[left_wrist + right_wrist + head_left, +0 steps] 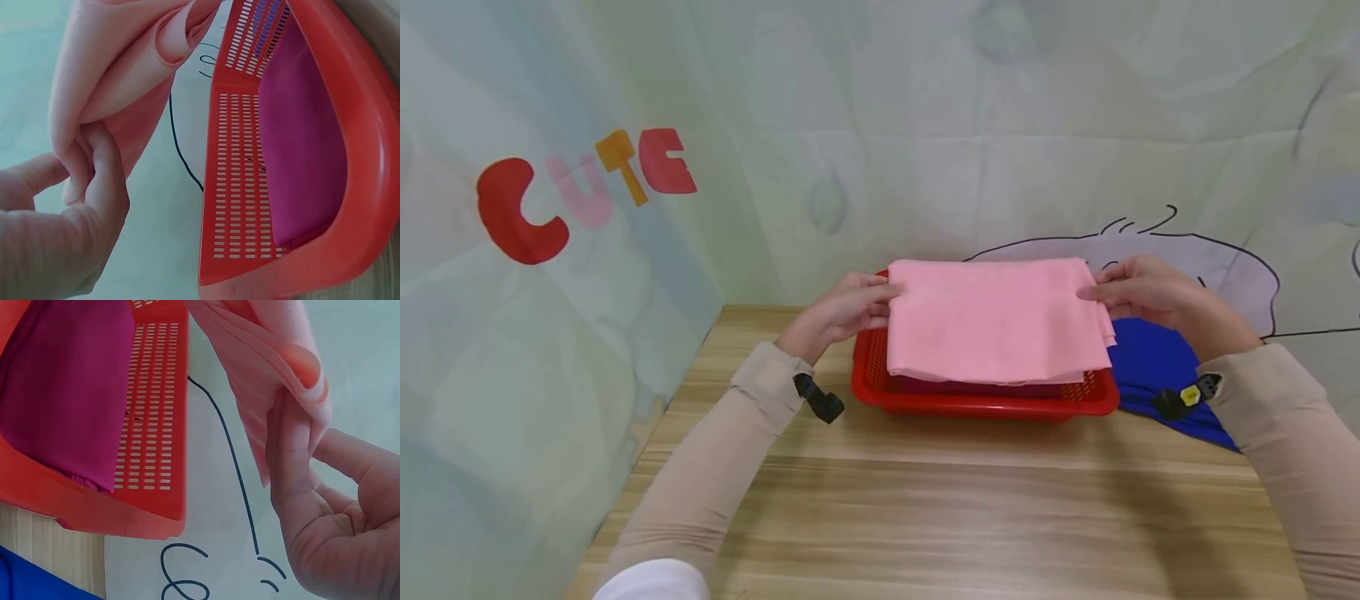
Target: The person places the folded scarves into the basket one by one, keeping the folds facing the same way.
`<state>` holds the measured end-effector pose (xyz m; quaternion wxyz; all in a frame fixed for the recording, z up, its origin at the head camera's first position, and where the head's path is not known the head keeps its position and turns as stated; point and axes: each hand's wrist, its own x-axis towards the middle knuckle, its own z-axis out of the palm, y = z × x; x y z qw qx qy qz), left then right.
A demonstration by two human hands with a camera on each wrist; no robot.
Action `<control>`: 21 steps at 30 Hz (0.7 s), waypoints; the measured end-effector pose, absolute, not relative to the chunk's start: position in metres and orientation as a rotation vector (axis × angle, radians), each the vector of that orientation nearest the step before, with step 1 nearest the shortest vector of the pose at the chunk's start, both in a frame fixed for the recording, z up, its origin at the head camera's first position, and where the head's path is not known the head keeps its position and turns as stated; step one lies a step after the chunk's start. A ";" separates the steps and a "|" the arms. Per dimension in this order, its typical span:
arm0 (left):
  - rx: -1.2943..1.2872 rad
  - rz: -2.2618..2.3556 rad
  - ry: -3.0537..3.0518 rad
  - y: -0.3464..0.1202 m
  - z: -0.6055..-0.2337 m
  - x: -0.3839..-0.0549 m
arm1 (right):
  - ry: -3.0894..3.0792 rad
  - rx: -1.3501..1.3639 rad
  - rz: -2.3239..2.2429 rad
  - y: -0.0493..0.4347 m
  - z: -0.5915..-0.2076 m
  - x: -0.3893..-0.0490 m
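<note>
A folded pink cloth (pixel 992 321) is held up over a red plastic basket (pixel 985 406) in the head view. My left hand (pixel 853 307) pinches its left edge between thumb and fingers, and my right hand (pixel 1142 290) pinches the right edge. Both wrist views show the cloth's folded layers caught between the fingertips, above the basket and apart from it. Inside the basket lies a folded magenta cloth (pixel 303 144), flat on the perforated bottom; from the head, the pink cloth hides most of it.
A blue cloth (pixel 1150 358) lies on the wooden table (pixel 962 508) just right of the basket. Behind the table hangs a pale printed curtain (pixel 850 100) with coloured letters on its left part and a line drawing on its right.
</note>
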<state>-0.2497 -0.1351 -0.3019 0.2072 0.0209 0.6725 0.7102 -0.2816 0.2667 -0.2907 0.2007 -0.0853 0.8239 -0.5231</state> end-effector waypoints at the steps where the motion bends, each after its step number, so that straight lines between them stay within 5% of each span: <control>1: 0.058 1.978 1.870 -0.135 -0.303 -0.251 | 2.300 -0.238 -1.462 0.267 -0.291 -0.282; 21: 0.003 1.970 1.899 -0.129 -0.308 -0.266 | 2.340 -0.188 -1.400 0.260 -0.291 -0.292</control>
